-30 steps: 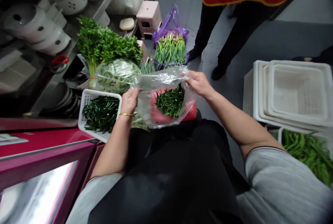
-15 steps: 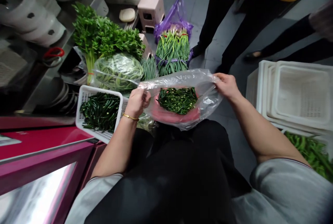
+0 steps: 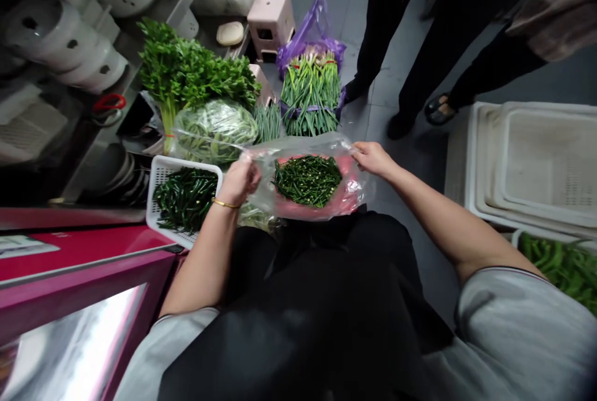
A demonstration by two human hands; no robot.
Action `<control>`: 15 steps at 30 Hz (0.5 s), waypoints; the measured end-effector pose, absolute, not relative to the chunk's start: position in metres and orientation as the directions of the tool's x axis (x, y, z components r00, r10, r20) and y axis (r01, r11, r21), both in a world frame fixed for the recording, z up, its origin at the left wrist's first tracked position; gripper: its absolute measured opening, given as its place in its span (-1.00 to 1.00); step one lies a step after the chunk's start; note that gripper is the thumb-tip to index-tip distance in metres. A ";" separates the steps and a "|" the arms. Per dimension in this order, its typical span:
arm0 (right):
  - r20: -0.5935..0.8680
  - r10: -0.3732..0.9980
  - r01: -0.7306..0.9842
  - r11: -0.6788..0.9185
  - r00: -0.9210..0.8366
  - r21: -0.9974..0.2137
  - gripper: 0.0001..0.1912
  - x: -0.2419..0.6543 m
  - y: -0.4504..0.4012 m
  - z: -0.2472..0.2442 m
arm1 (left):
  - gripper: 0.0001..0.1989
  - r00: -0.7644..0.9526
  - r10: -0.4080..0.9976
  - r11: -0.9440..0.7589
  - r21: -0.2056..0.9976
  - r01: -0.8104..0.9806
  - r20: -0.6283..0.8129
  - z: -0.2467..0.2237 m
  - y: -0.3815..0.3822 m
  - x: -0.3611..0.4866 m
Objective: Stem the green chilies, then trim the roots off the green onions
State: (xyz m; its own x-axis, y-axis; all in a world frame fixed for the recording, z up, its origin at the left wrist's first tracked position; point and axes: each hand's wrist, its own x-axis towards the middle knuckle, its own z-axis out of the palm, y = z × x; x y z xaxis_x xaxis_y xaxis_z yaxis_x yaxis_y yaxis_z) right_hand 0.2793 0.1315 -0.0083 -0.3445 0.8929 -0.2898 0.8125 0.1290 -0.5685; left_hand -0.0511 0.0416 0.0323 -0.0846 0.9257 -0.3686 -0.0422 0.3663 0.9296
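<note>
Plastic bag (image 3: 266,184) veils the red item (image 3: 349,197), its shape unclear.

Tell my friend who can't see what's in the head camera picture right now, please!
A person's left hand and right hand hold a clear plastic bag open, showing chopped dark green stalks inside. Around it are a white basket of dark green vegetables, leafy greens and green onions in a purple bag.
</note>
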 end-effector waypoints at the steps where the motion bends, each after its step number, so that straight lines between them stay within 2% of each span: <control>1: -0.342 0.884 0.859 0.116 -0.318 -0.499 -0.69 0.283 0.131 -0.009 | -0.48 -0.090 0.915 0.395 0.918 -0.004 -0.394 0.025 0.042 -0.054; 2: -0.342 0.891 0.892 0.134 -0.299 -0.431 -0.65 0.286 0.129 -0.007 | -0.48 -0.115 0.909 0.407 0.913 0.038 -0.400 0.019 0.041 -0.057; 4: -0.169 0.935 0.910 0.243 -0.312 -0.337 -0.47 0.289 0.117 0.007 | -0.49 -0.226 0.923 0.349 0.923 0.160 -0.310 0.015 0.038 -0.065; 6: 0.100 0.915 0.859 0.402 -0.391 -0.317 -0.39 0.282 0.097 0.028 | -0.45 -0.334 0.940 0.197 0.906 0.375 -0.066 0.027 0.028 -0.069; 8: 0.224 0.805 0.730 0.592 -0.549 -0.342 -0.52 0.261 0.080 0.044 | -0.38 -0.343 0.909 0.011 0.811 0.585 0.235 0.051 0.010 -0.065; 10: 0.135 0.660 0.584 0.728 -0.739 -0.359 -0.65 0.228 0.073 0.043 | -0.47 -0.233 0.870 -0.172 0.712 0.681 0.434 0.072 -0.010 -0.048; 11: 0.027 0.599 0.554 0.756 -0.800 -0.350 -0.69 0.210 0.075 0.035 | -0.58 -0.139 0.875 -0.256 0.686 0.681 0.464 0.077 -0.017 -0.037; 13: -0.214 0.587 0.625 0.743 -0.781 -0.242 -0.68 0.178 0.090 0.012 | -0.76 0.110 0.912 -0.371 0.681 0.631 0.395 0.072 -0.022 -0.013; 15: -0.372 0.634 0.710 0.695 -0.678 -0.110 -0.66 0.158 0.112 -0.011 | -0.81 0.288 0.936 -0.343 0.699 0.628 0.201 0.050 -0.012 0.003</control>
